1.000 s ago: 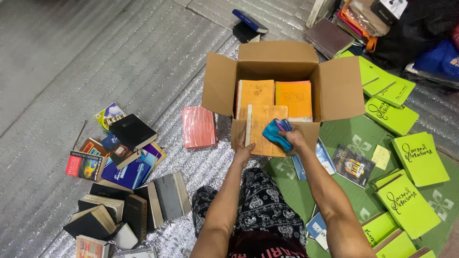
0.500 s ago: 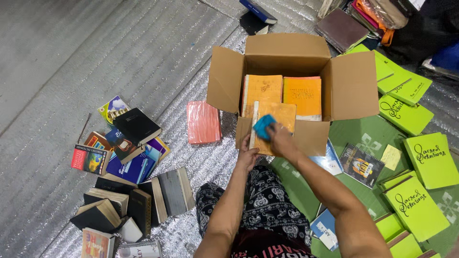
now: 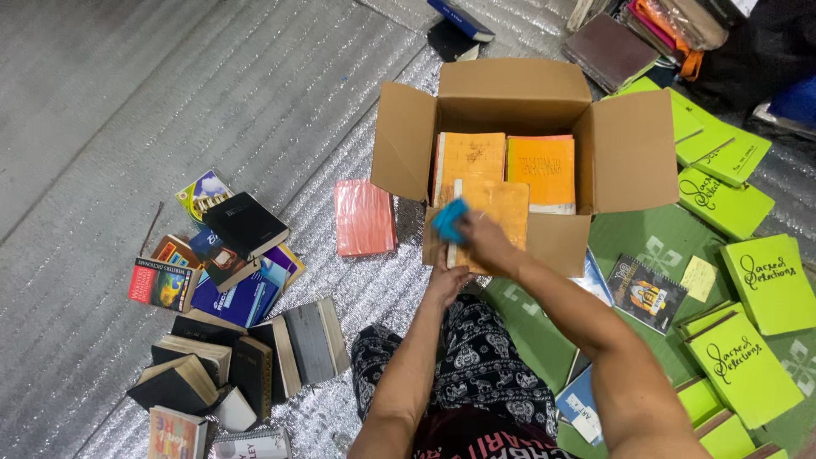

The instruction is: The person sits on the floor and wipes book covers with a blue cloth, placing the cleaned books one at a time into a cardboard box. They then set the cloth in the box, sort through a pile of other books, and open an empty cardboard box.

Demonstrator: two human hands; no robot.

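An open cardboard box (image 3: 633, 153) sits on the floor ahead of me with orange books (image 3: 541, 170) stacked inside. An orange book (image 3: 501, 208) leans on the box's near wall. My left hand (image 3: 446, 279) grips its lower edge from below. My right hand (image 3: 483, 238) presses a blue cloth (image 3: 449, 219) against the book's left part.
A pink book (image 3: 364, 218) lies left of the box. A pile of dark and coloured books (image 3: 223, 289) spreads at the left. Lime green booklets (image 3: 748, 272) and a dark spiral notebook (image 3: 642, 291) lie at the right. More books (image 3: 610, 49) lie beyond the box.
My right hand with the blue cloth has slid left and up across the orange book's cover. The left hand stays at the book's lower edge.
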